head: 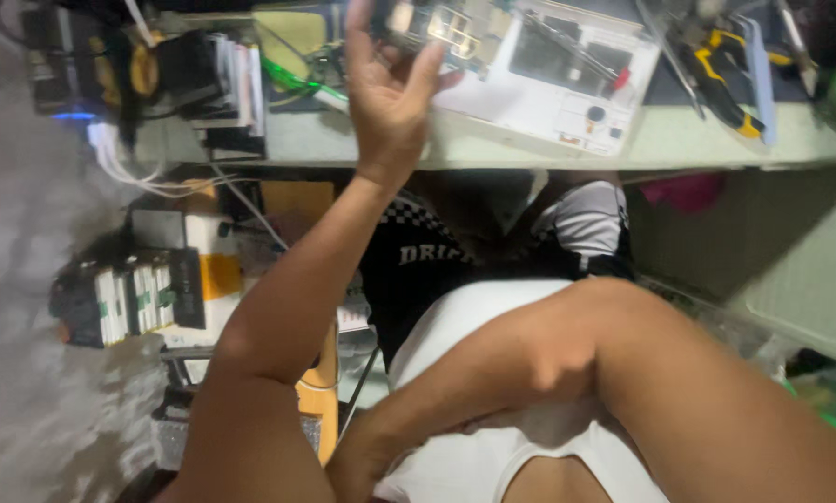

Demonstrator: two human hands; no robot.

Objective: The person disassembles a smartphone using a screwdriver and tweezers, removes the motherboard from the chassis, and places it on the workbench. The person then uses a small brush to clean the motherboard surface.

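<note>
My left hand (388, 88) is raised to the edge of the pale green desk (697, 140), and its fingers and thumb grip a small circuit board (441, 26) with metal shields, held just above the desk's surface. My right arm is folded across my white shirt. My right hand (367, 456) lies tucked against my body under the left forearm, with its fingers hidden. Black patterned shorts show below the desk.
A white work mat with a dark device on it (567, 88) lies on the desk right of the board. Yellow-and-black hand tools (716, 65) sit at the far right. Stacked boxes (227, 84), white cables (120, 163) and a rack of small boxes (134, 298) crowd the left.
</note>
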